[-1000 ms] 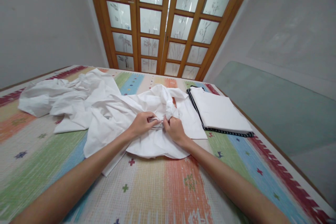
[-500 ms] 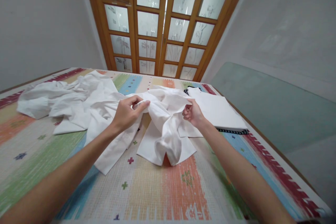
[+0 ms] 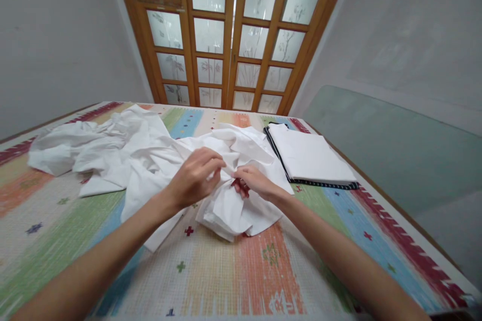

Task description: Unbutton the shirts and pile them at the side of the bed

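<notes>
A crumpled white shirt [image 3: 233, 210] lies in the middle of the striped, many-coloured mat [image 3: 241, 276]. My left hand [image 3: 196, 176] pinches a fold of the shirt from above, fingers closed on the cloth. My right hand [image 3: 253, 183] grips the same bunched fabric just to the right, its fingers curled into it. The two hands almost touch. Part of the shirt hangs in a loose lump below them.
More rumpled white clothes [image 3: 98, 148] spread over the mat's left back. A folded white garment on a dark striped one [image 3: 311, 155] sits at the right back. Wooden glass-paned doors [image 3: 229, 35] stand behind, and a pale green surface [image 3: 399, 150] lies to the right.
Half a second ago my hands held the shirt apart and raised. They have come together and lowered, bunching the cloth between them near the mat.
</notes>
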A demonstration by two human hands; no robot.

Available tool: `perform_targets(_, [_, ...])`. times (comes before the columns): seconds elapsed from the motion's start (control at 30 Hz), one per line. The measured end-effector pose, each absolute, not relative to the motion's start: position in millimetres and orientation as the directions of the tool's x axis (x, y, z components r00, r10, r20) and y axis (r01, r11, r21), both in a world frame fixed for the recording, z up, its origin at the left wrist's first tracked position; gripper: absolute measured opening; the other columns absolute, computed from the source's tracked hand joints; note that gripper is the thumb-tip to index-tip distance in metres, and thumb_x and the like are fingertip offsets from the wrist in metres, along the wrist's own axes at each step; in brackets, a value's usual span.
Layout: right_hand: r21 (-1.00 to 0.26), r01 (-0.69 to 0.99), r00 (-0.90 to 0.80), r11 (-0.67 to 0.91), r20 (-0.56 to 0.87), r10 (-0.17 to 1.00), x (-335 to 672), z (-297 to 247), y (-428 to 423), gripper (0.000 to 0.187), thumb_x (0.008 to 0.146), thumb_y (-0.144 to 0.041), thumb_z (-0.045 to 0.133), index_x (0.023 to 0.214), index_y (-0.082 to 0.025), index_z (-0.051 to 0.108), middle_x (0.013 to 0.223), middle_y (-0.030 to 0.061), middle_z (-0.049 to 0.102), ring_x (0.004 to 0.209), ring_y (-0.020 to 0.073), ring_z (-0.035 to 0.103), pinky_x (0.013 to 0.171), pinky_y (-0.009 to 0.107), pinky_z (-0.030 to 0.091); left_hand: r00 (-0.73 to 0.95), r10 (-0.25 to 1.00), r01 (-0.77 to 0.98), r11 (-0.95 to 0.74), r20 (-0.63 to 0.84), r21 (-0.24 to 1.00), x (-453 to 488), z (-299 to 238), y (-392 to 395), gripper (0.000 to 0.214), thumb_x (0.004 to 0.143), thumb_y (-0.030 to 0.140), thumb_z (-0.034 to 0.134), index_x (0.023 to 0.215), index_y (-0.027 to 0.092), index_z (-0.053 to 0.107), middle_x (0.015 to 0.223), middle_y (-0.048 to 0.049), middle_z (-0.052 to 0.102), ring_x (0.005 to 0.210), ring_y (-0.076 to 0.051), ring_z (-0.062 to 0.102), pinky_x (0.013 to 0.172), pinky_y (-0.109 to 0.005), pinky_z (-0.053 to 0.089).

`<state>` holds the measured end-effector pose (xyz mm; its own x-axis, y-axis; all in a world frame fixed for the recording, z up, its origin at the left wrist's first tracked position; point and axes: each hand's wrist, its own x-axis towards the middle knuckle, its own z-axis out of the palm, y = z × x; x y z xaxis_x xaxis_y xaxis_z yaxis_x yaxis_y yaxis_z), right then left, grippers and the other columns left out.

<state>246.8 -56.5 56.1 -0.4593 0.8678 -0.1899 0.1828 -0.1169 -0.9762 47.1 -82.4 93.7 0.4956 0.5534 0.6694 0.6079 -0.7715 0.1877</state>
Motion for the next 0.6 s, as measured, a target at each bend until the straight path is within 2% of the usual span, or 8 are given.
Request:
perform_targets(0.03, [-0.985, 0.15, -0.475, -0.086, -0.148, 0.867, 246.8, 54.1, -57.5, 0.031, 0.084, -0.037, 0.057, 0.061, -0.016, 0.053, 0.049, -0.0016, 0.057, 0.034, 0.0081, 0.049, 0.033, 0.017, 0.035, 0.57, 0.548, 0.559, -0.804, 0.612, 0.201, 50.6, 89.3, -82.8, 0.015, 0.087, 0.014, 0.05, 0.094, 0.019, 0.062, 0.096, -0.0072, 0.064, 0.096, -0.021, 0.057, 0.089, -0.038, 0.046])
perform_targets(0.1, [-0.994, 0.106, -0.489, -0.006, -0.058, 0.871, 247.5, 50.6, -60.4, 0.036, 0.084, -0.047, 0.058, 0.065, -0.017, 0.053, 0.052, -0.0019, 0.058, 0.037, 0.0087, 0.05, 0.036, 0.019, 0.036, 0.615, 0.575, 0.516, -0.811, 0.539, 0.276, 57.6, 79.0, -80.7, 0.016, 0.089, 0.018, 0.05, 0.1, 0.018, 0.06, 0.099, -0.0082, 0.064, 0.097, -0.021, 0.057, 0.087, -0.037, 0.047])
perform_targets(0.17, [-0.992, 0.103, -0.465, 0.076, 0.02, 0.885, 249.8, 47.5, -64.0, 0.041, 0.085, -0.054, 0.055, 0.065, -0.017, 0.055, 0.049, -0.0018, 0.056, 0.038, 0.0102, 0.051, 0.04, 0.021, 0.038, 0.577, 0.639, 0.518, -0.768, 0.509, 0.376, 63.3, 68.3, -76.0, 0.015, 0.089, 0.022, 0.051, 0.101, 0.018, 0.058, 0.098, -0.0078, 0.064, 0.094, -0.021, 0.058, 0.085, -0.036, 0.048])
perform_targets(0.27, [-0.97, 0.151, -0.39, 0.19, 0.118, 0.913, 254.7, 41.9, -70.2, 0.044, 0.087, -0.054, 0.051, 0.064, -0.017, 0.058, 0.046, -0.001, 0.055, 0.039, 0.0117, 0.051, 0.044, 0.023, 0.04, 0.535, 0.699, 0.505, -0.715, 0.474, 0.484, 68.3, 54.3, -69.5, 0.011, 0.088, 0.027, 0.055, 0.094, 0.018, 0.058, 0.091, -0.0053, 0.065, 0.088, -0.02, 0.059, 0.081, -0.034, 0.048])
perform_targets(0.4, [-0.929, 0.23, -0.289, 0.29, 0.219, 0.932, 259.4, 32.9, -80.4, 0.046, 0.09, -0.051, 0.049, 0.059, -0.018, 0.058, 0.046, -0.0011, 0.053, 0.039, 0.0114, 0.049, 0.045, 0.023, 0.038, 0.483, 0.734, 0.493, -0.679, 0.478, 0.544, 71.2, 38.9, -67.7, 0.01, 0.086, 0.027, 0.06, 0.081, 0.019, 0.055, 0.079, -0.0024, 0.062, 0.076, -0.018, 0.058, 0.071, -0.03, 0.046])
perform_targets(0.6, [-0.846, 0.359, -0.286, 0.394, 0.303, 0.909, 261.5, 29.5, -86.5, 0.048, 0.092, -0.046, 0.047, 0.051, -0.02, 0.052, 0.042, -0.0013, 0.049, 0.041, 0.0122, 0.048, 0.05, 0.025, 0.039, 0.46, 0.753, 0.518, -0.657, 0.47, 0.548, 71.1, 24.4, -69.5, 0.015, 0.085, 0.028, 0.061, 0.075, 0.019, 0.054, 0.071, -0.0005, 0.059, 0.069, -0.016, 0.056, 0.066, -0.028, 0.043])
